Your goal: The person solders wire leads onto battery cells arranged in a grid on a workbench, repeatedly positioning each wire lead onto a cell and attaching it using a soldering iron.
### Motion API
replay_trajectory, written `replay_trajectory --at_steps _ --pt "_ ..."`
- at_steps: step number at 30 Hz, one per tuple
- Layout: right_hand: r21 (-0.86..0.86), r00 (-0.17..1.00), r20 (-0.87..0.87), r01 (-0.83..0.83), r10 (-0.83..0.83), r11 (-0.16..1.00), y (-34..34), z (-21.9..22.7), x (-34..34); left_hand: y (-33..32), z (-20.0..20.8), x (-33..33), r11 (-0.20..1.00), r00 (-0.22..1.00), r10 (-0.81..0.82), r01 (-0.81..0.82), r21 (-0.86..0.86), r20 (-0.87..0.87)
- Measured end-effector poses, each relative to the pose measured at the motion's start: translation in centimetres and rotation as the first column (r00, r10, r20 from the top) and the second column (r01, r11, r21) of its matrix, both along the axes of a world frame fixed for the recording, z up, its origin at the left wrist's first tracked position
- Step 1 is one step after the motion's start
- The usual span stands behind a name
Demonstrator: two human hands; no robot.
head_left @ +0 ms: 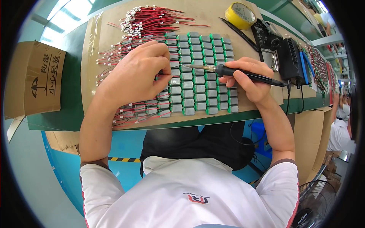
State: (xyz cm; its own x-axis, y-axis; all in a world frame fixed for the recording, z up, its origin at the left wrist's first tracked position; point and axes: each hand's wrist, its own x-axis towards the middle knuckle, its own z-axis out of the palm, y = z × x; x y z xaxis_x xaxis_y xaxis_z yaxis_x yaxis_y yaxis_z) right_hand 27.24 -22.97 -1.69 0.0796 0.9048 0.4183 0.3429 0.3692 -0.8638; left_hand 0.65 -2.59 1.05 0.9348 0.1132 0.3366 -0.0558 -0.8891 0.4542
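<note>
My right hand (253, 78) grips the black handle of a soldering iron (228, 71) like a pen. Its metal tip points left, over rows of small grey blocks with green edges (199, 88). Close to that tip, my left hand (138, 74) is closed in a pinch over the left rows. A bit of red wire (169, 75) shows at its fingertips; the exact hold is partly hidden. Thin red and black leads with white connectors (110, 59) stretch leftward from the left rows, some beneath my left hand.
A pile of red leads (152, 21) lies at the back. Yellow tape (240, 16), a black corded box (292, 60) and blue-handled pliers (307, 62) stand at the back right. A cardboard carton (36, 79) is at left, a fan (313, 205) at lower right.
</note>
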Motion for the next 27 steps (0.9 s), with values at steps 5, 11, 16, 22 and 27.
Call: replay_trajectory --at_steps 5,11,16,22,27 --pt "0.004 1.000 -0.026 -0.008 0.008 1.000 -0.1 -0.1 0.1 0.0 -0.3 -0.1 0.998 1.000 0.009 -0.009 -0.066 0.005" --pt "-0.014 0.999 -0.037 -0.031 0.031 0.999 0.0 -0.1 0.2 0.0 -0.7 0.1 0.983 0.999 0.052 -0.051 -0.177 0.002" --pt "-0.032 0.999 -0.031 -0.032 0.031 0.999 0.0 0.0 0.2 -0.1 -1.1 0.4 0.990 0.997 0.073 -0.069 -0.124 0.032" --pt "-0.035 1.000 0.004 -0.030 0.030 0.999 0.2 0.1 0.1 -0.2 -1.1 0.5 0.991 0.996 0.088 -0.085 -0.102 0.023" --pt "-0.023 0.999 0.027 -0.026 0.027 0.999 0.3 0.1 0.0 -0.3 -1.2 0.4 0.991 0.995 0.096 -0.094 -0.099 0.021"
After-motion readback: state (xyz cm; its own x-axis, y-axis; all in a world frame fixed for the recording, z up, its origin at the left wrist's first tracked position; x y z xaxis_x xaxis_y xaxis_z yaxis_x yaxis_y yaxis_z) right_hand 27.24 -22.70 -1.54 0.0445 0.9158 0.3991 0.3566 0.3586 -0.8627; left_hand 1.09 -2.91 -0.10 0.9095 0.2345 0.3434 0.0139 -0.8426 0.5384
